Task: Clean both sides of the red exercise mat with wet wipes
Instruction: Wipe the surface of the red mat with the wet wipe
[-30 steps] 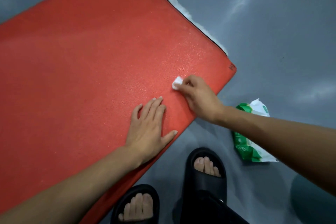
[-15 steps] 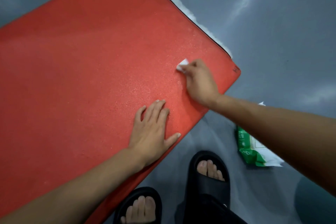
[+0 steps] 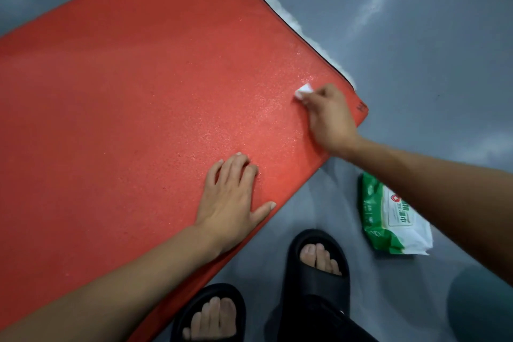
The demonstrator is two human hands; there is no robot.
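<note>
- Two bare hands work on the red exercise mat, which lies flat on the grey floor and fills most of the view from the left edge to a rounded corner at the right.
- Left hand lies palm down on the mat near its lower edge, fingers straight and close together, thumb spread out to the side; it holds nothing.
- Right hand reaches in from the right with its grip curled, pinching a small folded white wet wipe against the mat just inside the far right corner.
- Only a small white tip of the wipe shows beyond the fingertips; the rest is hidden under the hand.
- Mat surface around the wipe and toward the left hand glistens with fine wet speckles.
- Along the mat's far edge runs a thin dark line with a ragged white strip showing just beyond it on the floor.
- Green and white wet wipe pack lies on the floor to the right of the mat, partly covered by the right forearm, apart from the mat's edge.
- Two feet in black slide sandals stand on the floor just below the mat's lower edge.
</note>
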